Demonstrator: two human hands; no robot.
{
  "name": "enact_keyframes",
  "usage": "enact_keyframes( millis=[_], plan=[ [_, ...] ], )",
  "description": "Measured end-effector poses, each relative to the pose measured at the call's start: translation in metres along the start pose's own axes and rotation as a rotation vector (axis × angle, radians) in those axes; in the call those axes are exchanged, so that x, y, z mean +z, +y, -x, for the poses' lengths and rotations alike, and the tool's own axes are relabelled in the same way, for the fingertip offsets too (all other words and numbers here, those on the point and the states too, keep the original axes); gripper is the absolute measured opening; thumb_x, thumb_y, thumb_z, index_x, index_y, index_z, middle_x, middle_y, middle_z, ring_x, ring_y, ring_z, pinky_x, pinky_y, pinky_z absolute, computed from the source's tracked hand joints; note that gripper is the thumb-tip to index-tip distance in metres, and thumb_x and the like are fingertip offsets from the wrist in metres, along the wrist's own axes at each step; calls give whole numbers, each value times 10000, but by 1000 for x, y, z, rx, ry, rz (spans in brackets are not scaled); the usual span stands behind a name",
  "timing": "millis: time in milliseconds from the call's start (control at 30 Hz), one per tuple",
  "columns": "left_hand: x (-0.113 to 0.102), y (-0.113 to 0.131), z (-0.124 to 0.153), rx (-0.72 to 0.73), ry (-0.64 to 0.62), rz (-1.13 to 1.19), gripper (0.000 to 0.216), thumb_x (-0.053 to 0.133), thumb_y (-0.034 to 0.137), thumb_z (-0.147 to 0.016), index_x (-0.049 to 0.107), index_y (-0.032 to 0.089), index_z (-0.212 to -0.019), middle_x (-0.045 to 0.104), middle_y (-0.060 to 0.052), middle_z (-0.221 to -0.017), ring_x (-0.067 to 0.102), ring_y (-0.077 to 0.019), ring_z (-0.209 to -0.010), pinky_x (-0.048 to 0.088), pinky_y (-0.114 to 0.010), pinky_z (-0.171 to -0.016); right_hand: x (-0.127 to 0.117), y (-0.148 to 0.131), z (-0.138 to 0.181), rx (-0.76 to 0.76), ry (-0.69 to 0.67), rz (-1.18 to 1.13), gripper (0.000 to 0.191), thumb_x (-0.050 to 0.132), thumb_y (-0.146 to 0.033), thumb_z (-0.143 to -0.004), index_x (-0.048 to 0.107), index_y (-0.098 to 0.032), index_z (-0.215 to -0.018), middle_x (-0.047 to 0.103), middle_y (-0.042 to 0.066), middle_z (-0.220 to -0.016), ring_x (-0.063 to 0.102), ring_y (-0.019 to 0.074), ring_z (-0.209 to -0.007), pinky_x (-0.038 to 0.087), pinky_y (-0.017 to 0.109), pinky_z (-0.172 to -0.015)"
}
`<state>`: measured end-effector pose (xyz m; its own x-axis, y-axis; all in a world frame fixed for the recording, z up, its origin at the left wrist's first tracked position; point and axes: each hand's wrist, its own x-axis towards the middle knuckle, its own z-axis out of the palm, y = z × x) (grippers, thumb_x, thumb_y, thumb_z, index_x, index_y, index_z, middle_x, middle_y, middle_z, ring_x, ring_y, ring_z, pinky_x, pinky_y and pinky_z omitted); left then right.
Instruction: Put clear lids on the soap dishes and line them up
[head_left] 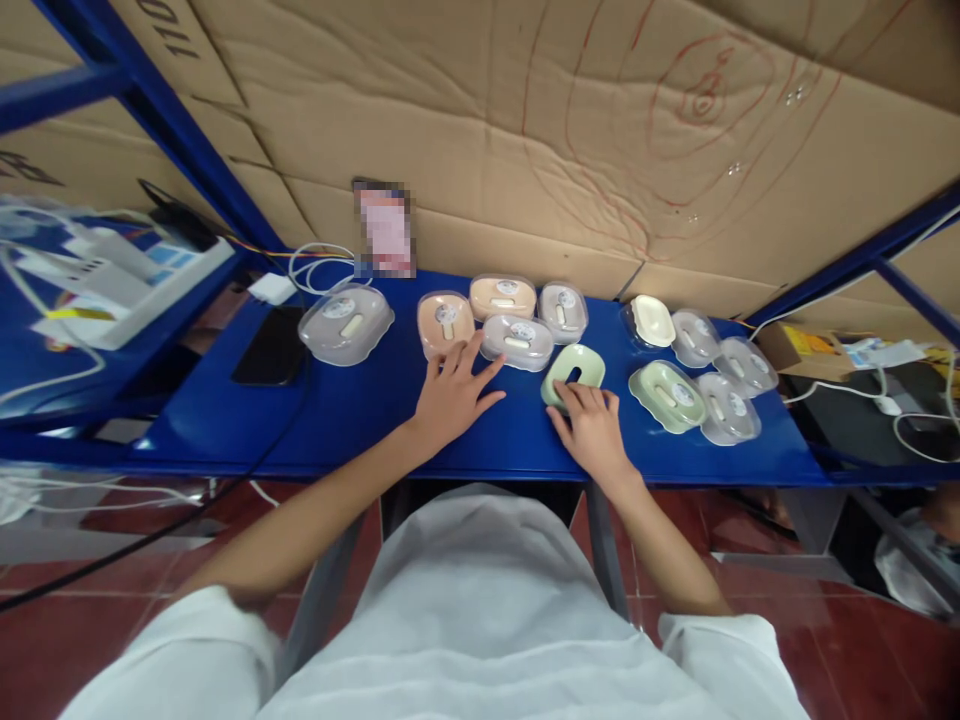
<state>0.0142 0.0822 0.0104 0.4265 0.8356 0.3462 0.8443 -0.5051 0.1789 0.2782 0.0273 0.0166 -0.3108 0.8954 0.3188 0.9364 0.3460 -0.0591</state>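
Note:
My left hand (454, 395) is open, its fingers spread over the near edge of a peach plastic box (442, 312) with a clear lid. Just beyond its fingertips lies a grey lidded box (517, 342). My right hand (592, 425) rests its fingers on the near left part of a pale green tray-like piece (589, 362) with a dark oval slot; its fingertips are partly hidden there. Behind them stand another peach box (502, 298) and a small grey box (563, 312). To the right sits a green box (667, 397) under a clear cover.
A larger grey box (346, 325) and a black phone (268, 345) lie at the left. Several more boxes, one cream (651, 322), stand at the right. A pixelated upright screen (386, 230) leans on the cardboard wall (465, 130). Blue frame posts flank the table (360, 425).

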Motion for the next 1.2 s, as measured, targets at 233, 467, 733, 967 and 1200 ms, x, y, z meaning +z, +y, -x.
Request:
enact_keyframes(
  millis=[233, 467, 733, 967, 1200],
  plan=[
    [-8, 6, -7, 87, 51, 153, 477, 468, 396, -1127, 588, 200, -1545, 404, -219, -1706, 433, -397, -1562, 440, -580, -1203, -20, 3, -17, -129, 0, -308, 450, 379, -379, -1155, 593, -227, -1520, 672, 111, -1516, 600, 261, -1429, 455, 457, -1191],
    [-9, 33, 25, 299, -98, 104, 557, 525, 467, -1112, 508, 217, -1609, 551, -172, -1605, 579, -344, -1385, 464, -520, -1151, -37, 121, -112, 582, -156, 243, 562, 511, -404, -1069, 551, -49, -1502, 657, 293, -1447, 601, 424, -1361, 425, 577, -1122],
    [-11, 14, 37, 69, 34, 64, 245, 713, 330, -1012, 745, 210, -1224, 652, -153, -1257, 651, -331, -1169, 575, -469, -979, -43, 105, -91, 529, -236, 331, 320, 536, -290, -1055, 739, -127, -1242, 772, 209, -1203, 712, 362, -1144, 440, 490, -1036],
    [-31, -11, 81, -123, 290, 366, 261, 642, 327, -1065, 683, 253, -1311, 587, -117, -1381, 644, -275, -1282, 589, -453, -1096, -43, 16, 21, -26, -58, -13, 284, 491, -298, -1114, 754, -230, -1198, 782, 105, -1198, 694, 287, -1106, 412, 484, -1054],
    [-21, 20, 80, -119, 208, 415, 259, 619, 333, -1073, 691, 247, -1306, 581, -135, -1444, 626, -284, -1311, 588, -456, -1102, -24, -17, 28, -65, -13, -319, 318, 468, -331, -1132, 735, -265, -1291, 772, 107, -1257, 731, 274, -1171, 580, 455, -1015]
  ],
)
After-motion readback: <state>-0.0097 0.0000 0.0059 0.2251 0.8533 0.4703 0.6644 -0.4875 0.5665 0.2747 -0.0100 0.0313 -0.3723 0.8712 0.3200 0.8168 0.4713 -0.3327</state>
